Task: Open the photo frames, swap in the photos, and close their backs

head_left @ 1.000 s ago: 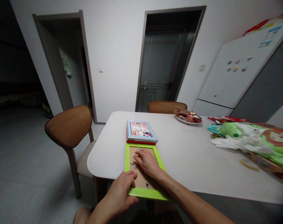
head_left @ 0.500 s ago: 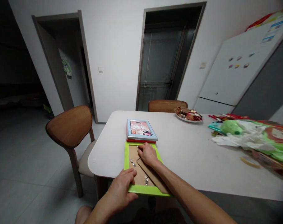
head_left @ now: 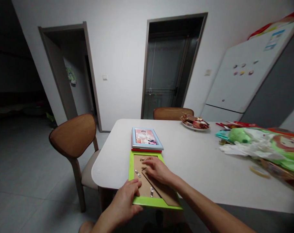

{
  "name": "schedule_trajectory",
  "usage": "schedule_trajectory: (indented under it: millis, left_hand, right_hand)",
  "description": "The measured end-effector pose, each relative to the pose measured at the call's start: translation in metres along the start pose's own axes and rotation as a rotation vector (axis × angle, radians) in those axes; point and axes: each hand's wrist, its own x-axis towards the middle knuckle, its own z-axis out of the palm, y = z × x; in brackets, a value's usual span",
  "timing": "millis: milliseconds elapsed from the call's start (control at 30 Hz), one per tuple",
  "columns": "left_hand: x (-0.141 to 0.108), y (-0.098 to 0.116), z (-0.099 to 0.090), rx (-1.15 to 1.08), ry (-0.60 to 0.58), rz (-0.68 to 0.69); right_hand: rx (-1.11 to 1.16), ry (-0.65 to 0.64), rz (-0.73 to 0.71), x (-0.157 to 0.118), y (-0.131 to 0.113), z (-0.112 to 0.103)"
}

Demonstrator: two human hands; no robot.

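A green picture frame [head_left: 131, 166] lies back side up at the near edge of the table. Its brown backboard [head_left: 141, 184] carries small metal hanging hooks, one at the left [head_left: 137, 173] and one low down [head_left: 152, 192]. A brown stand flap [head_left: 162, 191] slants across the board's right side. My left hand [head_left: 126, 199] grips the frame's lower left corner, thumb below and fingers on top. Over the upper part of the board, my right hand [head_left: 159, 170] has its fingers apart, tips just beside the top metal hook [head_left: 142, 160]; nothing shows in it.
Past the green frame, a light blue picture frame [head_left: 134, 139] with a pink picture rests on a red one [head_left: 147, 150]. A plate [head_left: 197, 128] stands farther back. Plastic packaging [head_left: 258, 142] and a tape roll [head_left: 259, 172] lie at right. Wooden chairs [head_left: 74, 136] stand around the table.
My right hand has drawn back slightly from the top hook and its fingers have opened, so more of the hook shows. My left hand keeps its hold. The camera has tilted up slightly.
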Motion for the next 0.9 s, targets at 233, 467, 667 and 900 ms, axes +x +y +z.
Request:
schedule_trajectory:
  millis: [233, 467, 667, 900]
  left_hand:
    - [0.001, 0.003, -0.001, -0.019, -0.010, -0.007]
    - [-0.001, 0.003, -0.004, -0.014, -0.017, -0.018]
    - [-0.001, 0.004, -0.003, -0.026, -0.012, -0.027]
    - [0.000, -0.002, -0.003, -0.204, 0.088, -0.006]
  right_hand:
    - [0.162, -0.234, -0.111, -0.050, -0.004, -0.012]
    - [0.155, -0.020, -0.062, -0.048, -0.010, 0.007]
    - [0.077, 0.026, 0.110, -0.038, -0.009, 0.006]
    - [-0.040, 0.011, 0.159, -0.032, -0.015, -0.001]
